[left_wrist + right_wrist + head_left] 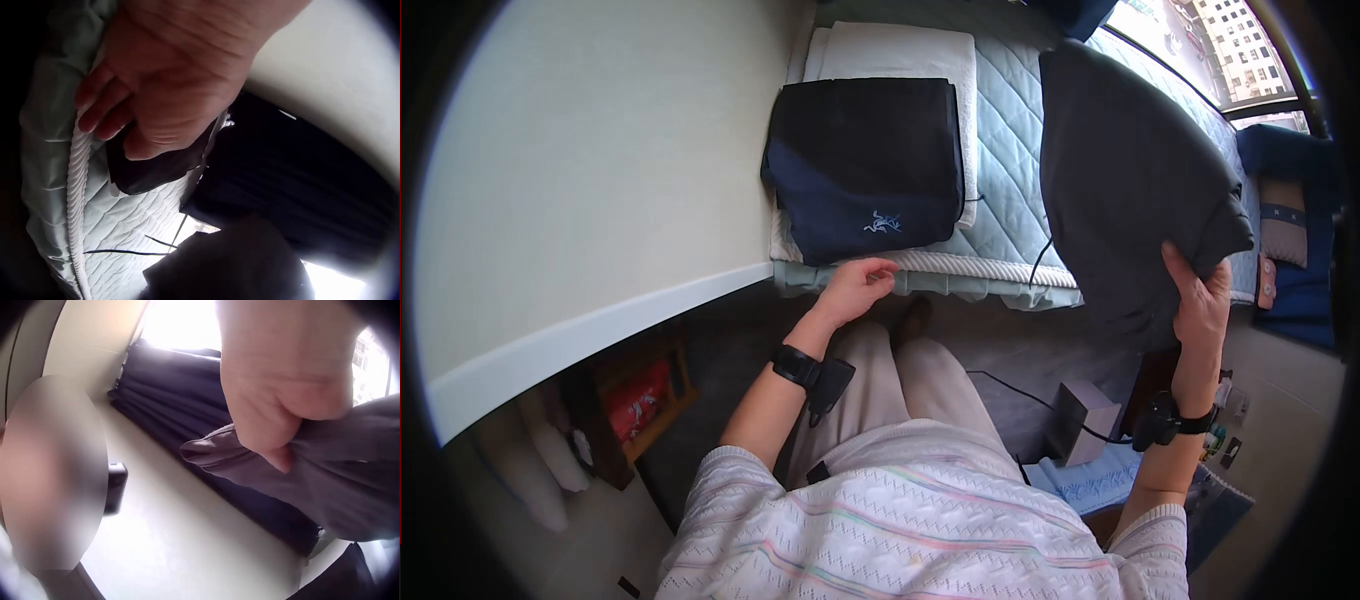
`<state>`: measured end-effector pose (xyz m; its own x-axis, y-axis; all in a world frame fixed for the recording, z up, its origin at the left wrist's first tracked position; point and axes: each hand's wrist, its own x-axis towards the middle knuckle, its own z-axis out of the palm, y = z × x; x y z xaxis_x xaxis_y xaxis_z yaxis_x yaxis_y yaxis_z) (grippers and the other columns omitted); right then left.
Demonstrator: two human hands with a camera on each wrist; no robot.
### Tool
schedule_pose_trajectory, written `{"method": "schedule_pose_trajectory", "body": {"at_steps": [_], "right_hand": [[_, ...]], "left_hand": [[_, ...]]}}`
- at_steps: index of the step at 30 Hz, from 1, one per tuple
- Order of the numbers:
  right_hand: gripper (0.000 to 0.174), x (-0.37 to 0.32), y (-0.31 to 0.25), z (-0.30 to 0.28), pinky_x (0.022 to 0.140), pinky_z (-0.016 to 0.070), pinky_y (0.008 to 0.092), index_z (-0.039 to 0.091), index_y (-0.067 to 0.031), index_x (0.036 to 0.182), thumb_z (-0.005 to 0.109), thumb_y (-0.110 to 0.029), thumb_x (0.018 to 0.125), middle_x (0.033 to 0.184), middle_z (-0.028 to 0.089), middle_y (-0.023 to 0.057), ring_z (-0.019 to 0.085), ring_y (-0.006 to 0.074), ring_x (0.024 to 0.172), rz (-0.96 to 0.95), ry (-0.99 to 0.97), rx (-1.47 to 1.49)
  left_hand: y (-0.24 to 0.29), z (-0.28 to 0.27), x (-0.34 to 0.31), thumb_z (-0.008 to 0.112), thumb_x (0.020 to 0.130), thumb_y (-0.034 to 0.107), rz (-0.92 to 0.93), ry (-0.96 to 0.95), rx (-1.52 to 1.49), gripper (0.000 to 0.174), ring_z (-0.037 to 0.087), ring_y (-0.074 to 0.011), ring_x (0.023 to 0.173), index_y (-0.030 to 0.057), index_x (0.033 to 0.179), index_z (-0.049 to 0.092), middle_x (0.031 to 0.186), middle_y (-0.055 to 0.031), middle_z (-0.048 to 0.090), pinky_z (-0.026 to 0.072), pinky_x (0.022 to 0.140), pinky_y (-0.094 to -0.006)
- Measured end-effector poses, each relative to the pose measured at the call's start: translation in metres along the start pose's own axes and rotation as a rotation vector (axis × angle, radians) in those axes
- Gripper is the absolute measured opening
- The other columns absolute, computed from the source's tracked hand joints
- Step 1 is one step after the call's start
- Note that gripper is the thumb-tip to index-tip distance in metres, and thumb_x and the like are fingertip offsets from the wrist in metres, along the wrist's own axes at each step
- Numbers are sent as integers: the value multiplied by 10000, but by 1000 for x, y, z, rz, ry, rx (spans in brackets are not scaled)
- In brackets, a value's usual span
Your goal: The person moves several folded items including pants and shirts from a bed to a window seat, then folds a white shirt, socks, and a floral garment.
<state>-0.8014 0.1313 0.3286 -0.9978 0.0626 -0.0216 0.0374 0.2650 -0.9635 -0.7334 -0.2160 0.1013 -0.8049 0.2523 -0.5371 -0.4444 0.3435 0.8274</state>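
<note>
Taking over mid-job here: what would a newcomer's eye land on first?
Probably the big dark grey cloth, held up by the right hand at the right of the head view. Next, the folded navy cloth with its pale logo, lying partly over a white cloth on the bed; the left hand is near its front edge.

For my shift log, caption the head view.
Right hand grips dark fabric; left hand is near a logoed dark cloth laid over white cloth on a quilted bed.

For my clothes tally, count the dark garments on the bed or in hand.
2: logo-marked garment on the bed; dark grey garment held in the right hand. More may be hidden.
</note>
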Motion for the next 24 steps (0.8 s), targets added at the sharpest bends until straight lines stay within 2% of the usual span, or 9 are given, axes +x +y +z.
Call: {"method": "schedule_pose_trajectory", "body": {"at_steps": [3, 4, 6, 8, 10, 14, 16, 20, 24], "right_hand": [[383, 26, -6, 79, 832, 430, 240, 546, 1, 1121, 601, 71, 748, 1051, 605, 88, 562, 143, 948, -222, -172, -126], [517, 30, -4, 115, 859, 424, 271, 532, -49, 1164, 590, 100, 672, 1106, 578, 100, 551, 206, 996, -374, -210, -337], [698, 32, 8, 185, 949, 363, 402, 496, -166, 1232, 560, 94, 587, 1215, 519, 84, 468, 306, 1125, -580, -270, -699], [565, 16, 61, 252, 958, 264, 583, 494, -190, 1227, 537, -12, 693, 1308, 437, 35, 360, 288, 1231, -558, -424, -858], [545, -5, 127, 297, 964, 249, 590, 490, -193, 1229, 549, -32, 712, 1317, 423, 35, 337, 300, 1248, -562, -581, -928], [474, -14, 130, 296, 974, 242, 581, 520, -181, 1193, 570, -69, 735, 1294, 443, 48, 332, 287, 1258, -556, -644, -937], [399, 4, 112, 268, 986, 264, 532, 554, -155, 1144, 598, -121, 748, 1265, 469, 60, 362, 273, 1237, -397, -702, -593], [400, 56, 143, 216, 917, 382, 423, 547, -109, 1135, 638, -210, 759, 1200, 516, 103, 480, 307, 1105, -237, -154, -511], [503, 88, 200, 185, 885, 406, 413, 494, -83, 1208, 656, -292, 781, 1197, 522, 124, 498, 296, 1096, -63, -33, -520]], "left_hand": [[6, -19, -14, 556, 888, 211, -49, 59, -412, 309, 595, -135, 905, 67, 1161, 541, 1007, -46, 619, 468, 755, -275], [8, -27, -19, 556, 888, 211, -47, 70, -414, 309, 595, -135, 905, 67, 1161, 541, 1007, -46, 619, 468, 755, -275], [11, -42, -25, 479, 916, 351, 131, 158, -936, 425, 558, -227, 1039, 65, 1231, 473, 1128, -110, 576, 469, 798, -340], [1, -56, -21, 399, 914, 473, 198, 123, -1127, 546, 488, -300, 1138, 63, 1274, 417, 1220, -156, 514, 452, 853, -393], [0, -69, -18, 363, 901, 529, 140, 228, -1462, 599, 457, -310, 1164, 55, 1261, 428, 1234, -166, 499, 439, 881, -420], [-36, -69, -1, 592, 850, 322, 42, 349, -1280, 515, 541, -248, 1041, 57, 1256, 420, 1162, -98, 537, 447, 876, -425], [-25, -71, -3, 655, 804, 194, 13, 349, -1296, 494, 557, -231, 1004, 22, 1217, 445, 1159, -107, 537, 449, 878, -397], [-19, -70, 5, 672, 769, 89, -44, 463, -1157, 467, 558, -218, 988, -39, 1171, 471, 1113, -127, 557, 445, 875, -357], [-23, -68, 8, 685, 749, 54, -76, 574, -1031, 460, 550, -202, 985, -54, 1153, 492, 1098, -123, 570, 424, 882, -330]]}}
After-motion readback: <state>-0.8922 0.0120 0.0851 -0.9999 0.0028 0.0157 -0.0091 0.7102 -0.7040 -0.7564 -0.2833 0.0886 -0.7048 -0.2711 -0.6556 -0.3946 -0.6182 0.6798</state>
